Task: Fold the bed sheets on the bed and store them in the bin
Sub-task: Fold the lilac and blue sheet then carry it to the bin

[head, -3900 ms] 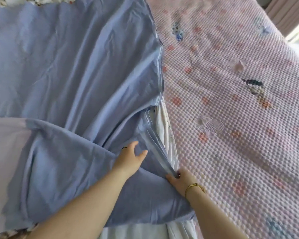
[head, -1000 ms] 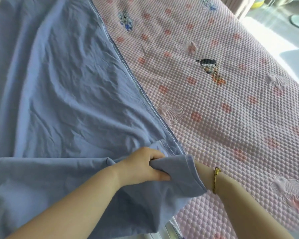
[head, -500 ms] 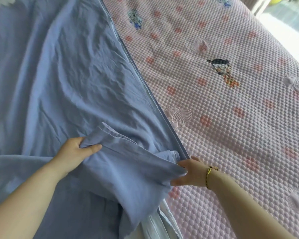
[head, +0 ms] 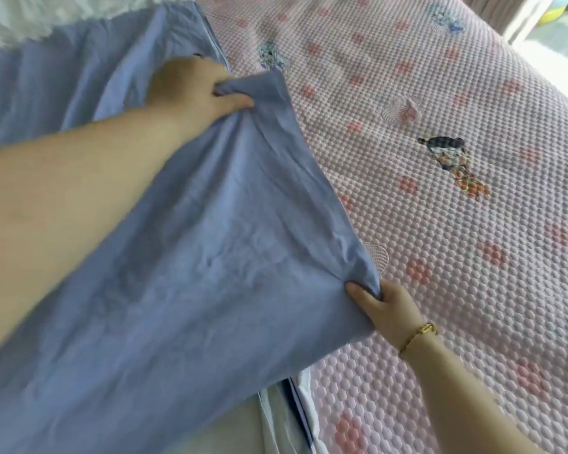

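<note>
Blue sheet (head: 210,273): plain light-blue cotton, creased, lying on the left half of the bed over the pink quilted cover (head: 440,257). A folded flap of it is lifted and pulled taut between both hands. Left hand (head: 191,90) is at the far end, its fingers (head: 236,101) curled round a bunched corner, thumb pressed on top. Right hand (head: 384,309) is at the near end, thumb and fingers pinching the other corner; only the thumb shows, the rest is tucked under the cloth. The flap's right edge runs straight between the two grips, just over the pink cover. A hem or zip line shows along the lower layer's edge beside the left hand – too blurred to tell which. Gold bracelet (head: 420,335) on the right wrist. White layers with a dark stripe (head: 286,421) poke out under the sheet at the bottom – cut off by the frame. Left forearm hides part of the sheet. White fabric (head: 30,18) at top left is blown out.
</note>
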